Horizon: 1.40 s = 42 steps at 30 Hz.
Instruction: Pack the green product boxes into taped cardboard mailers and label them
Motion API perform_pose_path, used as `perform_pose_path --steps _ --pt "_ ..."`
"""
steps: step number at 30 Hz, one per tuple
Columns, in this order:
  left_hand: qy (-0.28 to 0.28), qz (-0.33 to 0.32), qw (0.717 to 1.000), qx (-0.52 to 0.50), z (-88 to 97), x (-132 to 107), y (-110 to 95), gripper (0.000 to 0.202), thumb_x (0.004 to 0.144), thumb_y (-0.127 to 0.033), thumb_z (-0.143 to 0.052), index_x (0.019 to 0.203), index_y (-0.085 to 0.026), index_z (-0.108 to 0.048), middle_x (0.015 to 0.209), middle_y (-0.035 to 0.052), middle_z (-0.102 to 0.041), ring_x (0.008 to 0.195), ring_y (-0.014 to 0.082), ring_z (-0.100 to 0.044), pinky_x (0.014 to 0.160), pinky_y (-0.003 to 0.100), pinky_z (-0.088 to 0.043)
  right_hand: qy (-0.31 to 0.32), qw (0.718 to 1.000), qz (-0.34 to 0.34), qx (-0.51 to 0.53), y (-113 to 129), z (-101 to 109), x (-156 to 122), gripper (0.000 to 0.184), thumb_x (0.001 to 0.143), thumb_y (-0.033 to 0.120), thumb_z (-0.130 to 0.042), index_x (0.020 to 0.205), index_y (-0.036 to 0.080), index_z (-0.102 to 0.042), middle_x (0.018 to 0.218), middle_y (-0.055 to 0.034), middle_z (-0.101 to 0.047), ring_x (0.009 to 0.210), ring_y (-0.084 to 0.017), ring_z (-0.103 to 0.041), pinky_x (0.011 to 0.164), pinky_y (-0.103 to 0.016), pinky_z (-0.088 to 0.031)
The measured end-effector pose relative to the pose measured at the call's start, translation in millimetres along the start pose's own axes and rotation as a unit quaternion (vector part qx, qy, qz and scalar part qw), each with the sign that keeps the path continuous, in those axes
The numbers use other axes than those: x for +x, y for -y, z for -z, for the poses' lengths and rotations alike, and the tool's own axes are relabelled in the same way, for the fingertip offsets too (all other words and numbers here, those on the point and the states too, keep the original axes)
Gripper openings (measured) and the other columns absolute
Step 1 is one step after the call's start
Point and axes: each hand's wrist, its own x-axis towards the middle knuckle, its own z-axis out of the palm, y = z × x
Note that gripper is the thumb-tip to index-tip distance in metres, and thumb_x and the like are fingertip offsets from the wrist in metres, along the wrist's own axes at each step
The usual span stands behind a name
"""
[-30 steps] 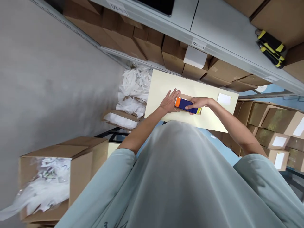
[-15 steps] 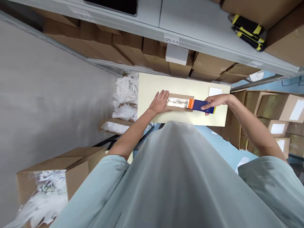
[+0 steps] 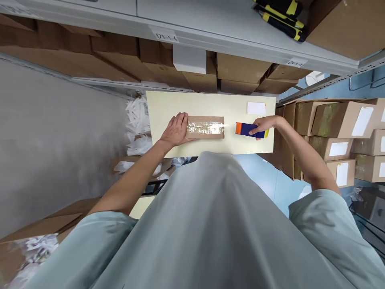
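A small flat cardboard box (image 3: 207,127) lies on the pale yellow tabletop (image 3: 210,106), with a strip of shiny clear tape along its top. My left hand (image 3: 176,131) rests on the box's left end, fingers curled over it, holding it down. My right hand (image 3: 263,125) grips a blue tape dispenser (image 3: 248,129) with an orange front end, just right of the box and clear of it.
A white label (image 3: 256,108) lies on the table's far right. Cardboard boxes (image 3: 192,68) fill the shelf behind. More labelled boxes (image 3: 337,124) are stacked at right. White packing bags (image 3: 136,120) are heaped left of the table. Yellow-black tools (image 3: 281,16) sit on the upper shelf.
My right hand has drawn the dispenser rightward along the box and off its end, leaving tape on top. My left hand stayed on the box's left end.
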Motion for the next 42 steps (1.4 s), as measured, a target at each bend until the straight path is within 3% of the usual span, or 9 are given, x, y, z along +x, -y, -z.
perform_pose_path --steps 5,8,16,22,25,29,33,37,42 --pt "0.01 -0.002 0.999 0.036 -3.8 1.7 4.6 0.139 0.09 -0.088 -0.065 0.178 0.011 -0.022 0.182 0.0426 -0.028 0.173 0.0592 -0.025 0.142 0.069 -0.019 -0.056 0.994 -0.058 -0.08 11.0 -15.0 21.4 0.044 0.1 0.058 -0.08 0.102 0.014 -0.082 0.09 -0.0103 -0.088 0.085 -0.025 -0.083 0.076 -0.03 -0.059" --pt "0.01 -0.004 0.999 0.049 -6.8 2.2 8.6 0.139 0.092 -0.09 -0.063 0.178 0.011 -0.021 0.182 0.0431 -0.028 0.174 0.0585 -0.025 0.142 0.068 -0.02 -0.095 0.981 -0.089 -0.147 26.9 -28.1 28.8 0.03 0.109 0.041 -0.069 0.112 0.014 -0.081 0.101 -0.0114 -0.089 0.092 -0.025 -0.084 0.077 -0.03 -0.056" --pt "0.013 -0.006 0.999 0.052 -12.0 2.3 14.2 0.142 0.092 -0.09 -0.063 0.178 0.013 -0.018 0.184 0.0426 -0.024 0.175 0.0572 -0.022 0.143 0.065 -0.018 -0.178 0.959 -0.125 -0.182 60.3 -60.5 58.6 0.025 0.105 0.036 -0.072 0.117 0.017 -0.082 0.109 -0.0139 -0.087 0.109 -0.033 -0.082 0.089 -0.036 -0.061" --pt "0.021 -0.004 0.998 0.06 -8.3 2.0 11.1 0.143 0.092 -0.09 -0.063 0.178 0.015 -0.018 0.185 0.0424 -0.021 0.176 0.0551 -0.02 0.145 0.063 -0.014 -0.265 0.937 -0.179 -0.143 75.7 -90.4 82.9 0.039 0.097 0.027 -0.079 0.135 0.019 -0.079 0.124 -0.0202 -0.085 0.127 -0.04 -0.08 0.102 -0.049 -0.06" --pt "0.013 0.0 0.997 0.075 -4.6 -1.5 4.0 0.144 0.091 -0.092 -0.062 0.178 0.014 -0.019 0.187 0.0411 -0.017 0.179 0.054 -0.013 0.145 0.065 -0.007 -0.29 0.928 -0.184 -0.143 77.0 -102.8 69.1 0.029 0.103 0.023 -0.072 0.13 0.016 -0.081 0.129 -0.0221 -0.084 0.129 -0.039 -0.079 0.102 -0.045 -0.06" --pt "-0.039 -0.014 0.997 0.066 4.8 1.4 -29.1 0.132 0.097 -0.089 -0.056 0.179 0.009 -0.025 0.187 0.0401 -0.017 0.179 0.055 -0.01 0.143 0.074 -0.005 -0.375 0.906 -0.144 -0.137 80.8 -99.2 25.6 0.032 0.113 0.038 -0.06 0.129 0.019 -0.08 0.132 -0.019 -0.084 0.124 -0.034 -0.08 0.099 -0.039 -0.06" --pt "-0.167 -0.158 0.972 0.041 39.8 28.7 -91.5 0.105 0.107 -0.071 -0.057 0.183 -0.005 -0.027 0.189 0.0319 -0.026 0.18 0.047 -0.018 0.145 0.07 -0.013 -0.494 0.86 -0.085 -0.095 107.4 -63.3 -22.9 0.046 0.113 0.047 -0.057 0.139 0.012 -0.072 0.128 -0.0201 -0.083 0.119 -0.037 -0.08 0.095 -0.039 -0.06" --pt "-0.282 -0.241 0.928 0.032 109.4 59.5 -146.0 0.095 0.11 -0.057 -0.06 0.184 -0.009 -0.024 0.185 0.0296 -0.037 0.178 0.0433 -0.027 0.145 0.066 -0.022 -0.578 0.806 0.007 -0.124 158.1 -12.2 -66.2 0.054 0.111 0.043 -0.057 0.149 0.006 -0.06 0.131 -0.025 -0.081 0.116 -0.039 -0.08 0.092 -0.039 -0.059" --pt "-0.337 -0.217 0.916 0.023 183.1 88.3 -160.3 0.084 0.103 -0.033 -0.065 0.178 -0.007 -0.035 0.18 0.0299 -0.041 0.175 0.0459 -0.033 0.142 0.068 -0.031 -0.592 0.767 0.095 -0.231 225.1 44.7 -92.8 0.051 0.111 0.035 -0.052 0.152 0.005 -0.055 0.138 -0.0261 -0.079 0.13 -0.04 -0.075 0.104 -0.044 -0.058"
